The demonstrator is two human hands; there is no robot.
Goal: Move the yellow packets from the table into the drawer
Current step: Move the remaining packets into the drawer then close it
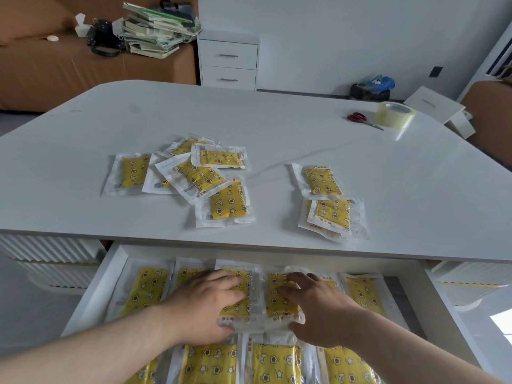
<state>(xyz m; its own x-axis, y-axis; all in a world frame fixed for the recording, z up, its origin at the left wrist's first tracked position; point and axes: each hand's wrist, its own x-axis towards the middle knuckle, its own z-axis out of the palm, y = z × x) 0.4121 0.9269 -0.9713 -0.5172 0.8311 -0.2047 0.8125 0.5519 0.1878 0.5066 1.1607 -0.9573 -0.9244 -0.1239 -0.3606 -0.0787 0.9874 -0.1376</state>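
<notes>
Yellow star-printed packets in clear plastic wrap (194, 173) are scattered on the white table (277, 128), toward 12 o'clock from the open white drawer (91, 295). Inside the drawer, more packets are laid in rows; two are pressed flat under the spread left hand (206, 303) and right hand (318, 306), fingers loosely wide, nothing gripped.

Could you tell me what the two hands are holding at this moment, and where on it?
Left hand and right hand each rest flat on a yellow packet in the drawer, thumbs at its near edge.
</notes>
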